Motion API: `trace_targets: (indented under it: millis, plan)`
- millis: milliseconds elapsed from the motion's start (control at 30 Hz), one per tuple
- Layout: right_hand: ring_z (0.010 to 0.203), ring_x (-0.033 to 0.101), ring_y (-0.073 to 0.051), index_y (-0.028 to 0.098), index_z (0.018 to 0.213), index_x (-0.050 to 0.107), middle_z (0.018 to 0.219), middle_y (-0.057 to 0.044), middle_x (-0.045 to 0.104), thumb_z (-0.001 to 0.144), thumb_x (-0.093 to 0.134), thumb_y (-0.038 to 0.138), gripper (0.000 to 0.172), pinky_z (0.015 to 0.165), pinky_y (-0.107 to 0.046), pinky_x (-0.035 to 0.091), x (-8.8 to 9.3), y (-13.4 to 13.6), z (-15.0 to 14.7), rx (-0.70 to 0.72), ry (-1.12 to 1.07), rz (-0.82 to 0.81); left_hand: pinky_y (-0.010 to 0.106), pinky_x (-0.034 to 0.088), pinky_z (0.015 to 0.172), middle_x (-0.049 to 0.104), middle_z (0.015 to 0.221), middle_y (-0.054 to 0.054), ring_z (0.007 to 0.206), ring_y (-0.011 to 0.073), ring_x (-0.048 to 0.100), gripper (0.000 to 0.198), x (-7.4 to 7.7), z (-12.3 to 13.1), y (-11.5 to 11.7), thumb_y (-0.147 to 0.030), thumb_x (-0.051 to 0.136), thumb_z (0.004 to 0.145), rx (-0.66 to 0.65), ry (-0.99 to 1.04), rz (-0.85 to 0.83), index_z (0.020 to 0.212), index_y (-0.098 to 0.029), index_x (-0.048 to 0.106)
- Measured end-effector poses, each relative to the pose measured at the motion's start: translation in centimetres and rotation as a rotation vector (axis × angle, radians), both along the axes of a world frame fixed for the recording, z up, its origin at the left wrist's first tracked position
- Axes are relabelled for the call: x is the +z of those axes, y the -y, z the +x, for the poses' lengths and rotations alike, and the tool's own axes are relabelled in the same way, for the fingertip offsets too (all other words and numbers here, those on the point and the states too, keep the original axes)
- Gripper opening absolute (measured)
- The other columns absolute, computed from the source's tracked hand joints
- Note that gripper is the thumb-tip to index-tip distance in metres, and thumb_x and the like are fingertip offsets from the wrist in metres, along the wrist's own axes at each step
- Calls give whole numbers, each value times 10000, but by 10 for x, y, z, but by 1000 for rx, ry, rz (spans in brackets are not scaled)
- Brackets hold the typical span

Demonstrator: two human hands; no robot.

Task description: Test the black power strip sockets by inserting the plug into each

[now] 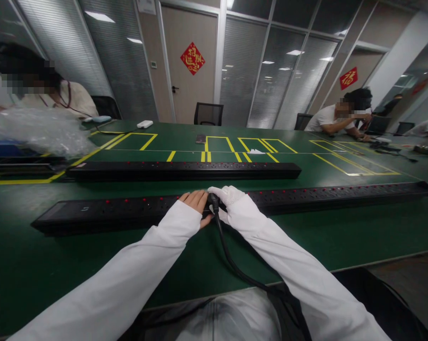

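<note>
A long black power strip [129, 215] with a row of sockets and small red lights or switches lies across the green table in front of me. My right hand [228, 198], in a white glove, grips a black power plug [214, 202] at the strip's middle; whether its pins are in a socket is hidden. My left hand [196, 202], bare beyond a white sleeve, lies over the strip just left of the plug, its fingers stretched out together across the top. From the plug a black cable [230, 255] runs down over the table edge towards my lap.
Behind lies a second black power strip [185, 171]. Yellow tape [217, 137] marks the green table [103, 265]. Crumpled clear plastic [36, 130] sits at the left near a seated person [77, 97]; another person [322, 118] sits at the far right, near cables.
</note>
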State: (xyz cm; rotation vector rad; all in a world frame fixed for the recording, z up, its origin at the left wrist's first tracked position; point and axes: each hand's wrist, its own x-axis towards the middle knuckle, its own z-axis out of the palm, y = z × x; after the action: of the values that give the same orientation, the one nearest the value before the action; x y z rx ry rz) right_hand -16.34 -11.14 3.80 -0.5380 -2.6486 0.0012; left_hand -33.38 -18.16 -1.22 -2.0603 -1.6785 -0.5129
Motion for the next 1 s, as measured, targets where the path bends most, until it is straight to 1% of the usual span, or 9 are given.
trace_targets:
  millis: [133,267,400,500,567,733,800,900,1000]
  plan:
    - [969,448,-237,163,1346,337,1087,-113,510,845,432,294,526,851,-397,393,-4,3,3,-11,3,3,431,375,916,539,1234,184,1135,303,492,526,-4,-1,-1,-292,475,758,8,-14,0,1234,-71,450]
    - [931,473,-239,161,1395,246,1053,-117,527,850,410,286,583,811,-420,423,-6,-3,11,38,24,-72,416,356,930,529,1255,178,1156,291,477,535,-3,-2,-2,-308,464,758,15,-22,-15,1226,-49,476]
    - [923,490,-245,160,1418,180,1065,-124,529,843,415,286,634,792,-435,438,1,-10,15,113,67,-142,413,333,936,523,1280,134,1175,277,463,523,-2,-3,-2,-371,440,788,44,-2,-39,1237,-108,494]
    - [902,499,-245,152,1399,223,1040,-124,537,811,430,238,630,767,-433,447,8,-16,11,123,102,-169,402,326,941,541,1265,122,1164,271,474,521,-4,-3,-4,-424,412,809,52,29,-8,1223,-126,519]
    - [864,509,-241,147,1377,269,1016,-122,547,774,458,222,636,735,-421,456,10,-20,4,118,124,-157,390,330,939,563,1240,118,1144,263,491,518,-5,-3,-5,-451,376,823,43,41,34,1193,-130,548]
    - [658,513,-206,141,1238,449,838,-94,577,724,516,270,534,561,-352,447,0,-29,-14,65,159,-12,382,324,950,582,1212,127,1135,265,497,519,-12,-2,-9,-437,321,833,49,40,111,1136,-114,592]
    - [637,515,-201,138,1219,459,820,-99,581,715,500,245,517,546,-340,438,-6,-29,-16,52,130,43,384,317,959,585,1209,123,1135,264,497,508,-14,-1,-9,-421,324,829,56,63,128,1130,-116,597]
    - [658,529,-204,129,1253,420,823,-106,585,718,467,194,541,559,-334,436,-13,-26,-16,16,92,72,382,314,964,580,1217,121,1145,266,489,520,-14,1,-9,-426,335,815,63,96,130,1142,-111,588]
    - [624,523,-194,115,1275,401,773,-90,580,769,479,248,529,533,-313,417,-16,-20,-16,-49,63,70,366,322,957,568,1233,127,1154,269,484,557,-12,0,-8,-461,389,784,46,75,95,1172,-104,568]
